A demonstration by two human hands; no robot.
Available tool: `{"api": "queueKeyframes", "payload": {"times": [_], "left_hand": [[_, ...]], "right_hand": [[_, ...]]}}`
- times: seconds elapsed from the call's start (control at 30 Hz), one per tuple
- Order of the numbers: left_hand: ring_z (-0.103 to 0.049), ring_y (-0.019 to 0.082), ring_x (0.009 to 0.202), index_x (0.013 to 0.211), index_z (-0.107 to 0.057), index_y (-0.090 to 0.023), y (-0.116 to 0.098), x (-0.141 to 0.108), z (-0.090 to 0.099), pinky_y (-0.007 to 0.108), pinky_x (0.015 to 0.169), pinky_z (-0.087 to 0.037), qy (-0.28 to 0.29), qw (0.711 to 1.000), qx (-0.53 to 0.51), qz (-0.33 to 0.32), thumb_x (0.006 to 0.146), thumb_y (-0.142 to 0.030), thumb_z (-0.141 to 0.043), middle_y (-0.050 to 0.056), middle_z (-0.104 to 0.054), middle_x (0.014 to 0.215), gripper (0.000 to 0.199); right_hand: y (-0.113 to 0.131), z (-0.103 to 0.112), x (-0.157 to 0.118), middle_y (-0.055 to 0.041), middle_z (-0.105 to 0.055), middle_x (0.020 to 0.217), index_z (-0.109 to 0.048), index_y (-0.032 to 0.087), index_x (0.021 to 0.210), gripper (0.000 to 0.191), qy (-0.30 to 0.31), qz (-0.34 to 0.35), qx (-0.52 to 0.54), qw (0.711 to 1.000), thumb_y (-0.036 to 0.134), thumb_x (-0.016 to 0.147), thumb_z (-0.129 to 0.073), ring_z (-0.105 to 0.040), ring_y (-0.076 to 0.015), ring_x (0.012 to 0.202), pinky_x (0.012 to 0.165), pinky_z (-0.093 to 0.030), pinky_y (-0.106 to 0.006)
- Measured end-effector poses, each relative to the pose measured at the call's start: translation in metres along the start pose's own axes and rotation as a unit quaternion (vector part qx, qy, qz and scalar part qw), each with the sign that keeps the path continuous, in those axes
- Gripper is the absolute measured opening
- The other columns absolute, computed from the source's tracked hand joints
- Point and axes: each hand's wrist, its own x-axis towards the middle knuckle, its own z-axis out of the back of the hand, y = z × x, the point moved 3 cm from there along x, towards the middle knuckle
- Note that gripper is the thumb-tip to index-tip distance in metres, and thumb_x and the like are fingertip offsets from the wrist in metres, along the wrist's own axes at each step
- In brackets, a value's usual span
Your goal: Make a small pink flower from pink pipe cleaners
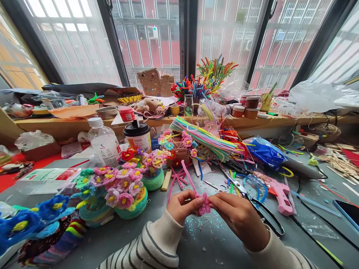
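Between my two hands is a small pink pipe-cleaner flower, held just above the grey table. My left hand pinches its left side, and a pink pipe-cleaner stem sticks up from behind those fingers. The fingertips of my right hand are closed on the flower's right petals. Beyond my left hand lie several bent pink pipe cleaners. Pots of finished pipe-cleaner flowers stand to the left.
Black-handled scissors and a pink glue gun lie to the right. A bundle of pastel pipe cleaners is farther back. A plastic bottle and a lidded cup stand at the left. Glitter is scattered on the table.
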Motion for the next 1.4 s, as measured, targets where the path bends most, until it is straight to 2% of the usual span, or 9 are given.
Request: {"api": "queueKeyframes", "payload": {"times": [0.4,0.53,0.67,0.77,1.1,1.4], "left_hand": [[-0.048,0.007,0.04,0.05,-0.05,-0.012,0.0023,0.0007,0.0022,0.02,0.045,-0.037,-0.005,1.0,-0.009,-0.017,0.041,-0.032,-0.072,-0.003,-0.053,0.041,0.031],[-0.047,0.006,0.04,0.051,-0.053,-0.011,0.0007,-0.0001,0.0023,0.02,0.044,-0.037,-0.009,0.999,0.013,-0.028,0.042,-0.033,-0.071,-0.003,-0.052,0.04,0.03],[-0.046,0.006,0.039,0.05,-0.053,-0.011,-0.0007,-0.0021,0.001,0.021,0.043,-0.037,-0.008,1.0,0.017,-0.021,0.041,-0.033,-0.071,-0.003,-0.051,0.039,0.03],[-0.045,0.006,0.038,0.048,-0.052,-0.011,-0.0008,-0.0025,0.0013,0.021,0.043,-0.037,-0.011,1.0,0.017,-0.019,0.039,-0.033,-0.072,-0.003,-0.05,0.038,0.031],[-0.046,0.007,0.039,0.049,-0.051,-0.012,-0.0004,-0.0017,0.0031,0.021,0.044,-0.038,-0.013,1.0,0.019,-0.013,0.04,-0.034,-0.071,-0.003,-0.052,0.04,0.032],[-0.047,0.008,0.041,0.053,-0.057,-0.011,0.0016,0.0004,0.0041,0.023,0.046,-0.04,-0.023,0.999,0.01,-0.039,0.043,-0.032,-0.071,-0.002,-0.053,0.042,0.028]], "right_hand": [[0.0004,-0.0011,-0.001,-0.005,-0.058,0.066,-0.058,0.016,0.084,0.019,0.001,-0.005,0.021,1.0,0.018,0.081,-0.039,-0.054,-0.0122,0.06,0.055,-0.042,-0.021],[-0.0024,-0.0015,0.0007,-0.0047,-0.058,0.068,-0.057,0.016,0.084,0.018,0.022,-0.015,0.033,0.999,0.018,0.081,-0.039,-0.054,-0.0127,0.062,0.057,-0.042,-0.022],[-0.0044,-0.0036,0.0041,-0.0068,-0.058,0.075,-0.055,0.014,0.09,0.019,0.053,0.009,0.035,0.998,0.019,0.081,-0.039,-0.053,-0.0137,0.068,0.06,-0.043,-0.023],[-0.0045,-0.006,0.0045,-0.006,-0.057,0.069,-0.057,0.014,0.082,0.022,0.062,0.019,0.015,0.998,0.019,0.083,-0.036,-0.053,-0.0127,0.062,0.055,-0.042,-0.022],[-0.0026,-0.005,0.0028,-0.0026,-0.056,0.059,-0.059,0.018,0.077,0.028,0.033,0.024,-0.001,0.999,0.021,0.084,-0.032,-0.055,-0.01,0.055,0.051,-0.041,-0.018],[-0.0036,-0.0093,0.0015,-0.005,-0.057,0.066,-0.057,0.016,0.081,0.026,0.043,-0.009,0.009,0.999,0.018,0.083,-0.032,-0.054,-0.0124,0.061,0.055,-0.042,-0.021]]}}
